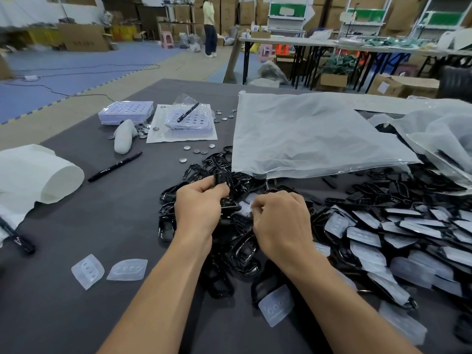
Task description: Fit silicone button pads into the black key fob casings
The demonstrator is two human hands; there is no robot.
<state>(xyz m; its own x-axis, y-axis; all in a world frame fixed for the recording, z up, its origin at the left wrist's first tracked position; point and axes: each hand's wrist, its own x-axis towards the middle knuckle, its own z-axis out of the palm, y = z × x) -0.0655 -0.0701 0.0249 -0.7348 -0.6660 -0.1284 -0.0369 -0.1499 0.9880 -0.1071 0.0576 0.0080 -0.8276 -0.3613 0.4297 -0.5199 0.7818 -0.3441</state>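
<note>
Left hand [201, 208] grips a casing [222, 179], long axis roughly 12-to-6, over the pile [242, 251] mid-tabletop [102, 213]. At its 3 o'clock, right hand [281, 223] pinches a pad [247, 207].

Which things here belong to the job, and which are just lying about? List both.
Job: casing in left hand; pad in right hand; casing pile; loose pads; fitted casings.
Lying about: marker; coin cells; plastic bag; paper roll; trays.
</note>
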